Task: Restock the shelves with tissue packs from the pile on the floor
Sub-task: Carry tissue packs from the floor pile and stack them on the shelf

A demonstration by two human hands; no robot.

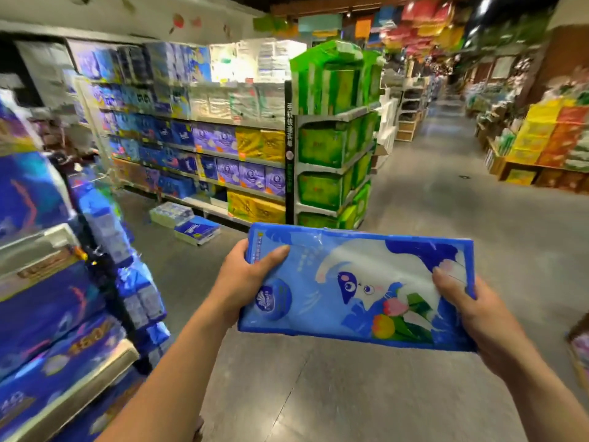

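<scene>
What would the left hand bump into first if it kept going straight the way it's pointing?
Probably the end shelf of green tissue packs. The left hand, gripping the blue cat-printed plastic tissue pack, points across grey floor toward it; depth is hard to judge.

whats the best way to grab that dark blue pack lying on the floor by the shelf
Probably by its two short ends, coming from the open aisle side. The dark blue pack lies long and on its broad face on the floor, with a pale pack close on its far left and the shelf behind, so the near side is freest.
</scene>
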